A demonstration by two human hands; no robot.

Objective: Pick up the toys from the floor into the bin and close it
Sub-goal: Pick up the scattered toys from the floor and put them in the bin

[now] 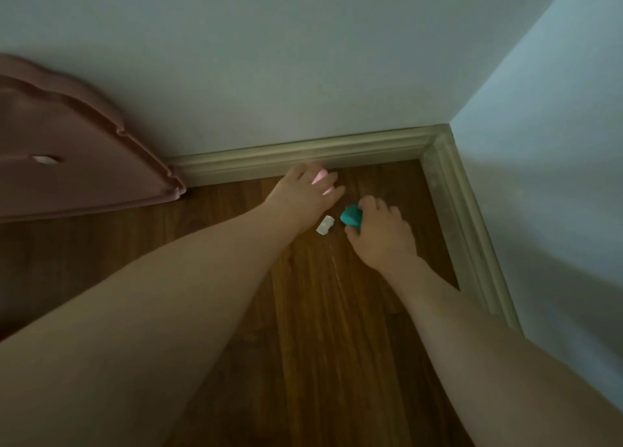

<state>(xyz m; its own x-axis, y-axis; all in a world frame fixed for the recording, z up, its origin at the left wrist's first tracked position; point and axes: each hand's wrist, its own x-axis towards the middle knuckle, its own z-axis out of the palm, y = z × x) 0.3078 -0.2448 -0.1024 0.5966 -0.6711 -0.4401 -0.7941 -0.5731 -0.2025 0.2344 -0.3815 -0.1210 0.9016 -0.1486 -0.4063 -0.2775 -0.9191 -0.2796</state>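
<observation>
Both hands are busy in the corner, left hand [305, 195] fingers curled over a pink toy [319, 178], right hand [379, 232] pinching a teal toy [350, 216], so honestly that little white toy [325, 226] on the floor [320, 328] between them could easily get missed, and no bin in sight.

Both bare arms are reaching way out in front, forearms stretched long and angling in toward each other. The left hand [305, 197] is sitting palm down, fingers curled round something pink. The right hand [381, 232] is also palm down, knuckles up, thumb and fingers closing on something teal. Wrists are pretty much straight, hands near each other but not touching.
</observation>
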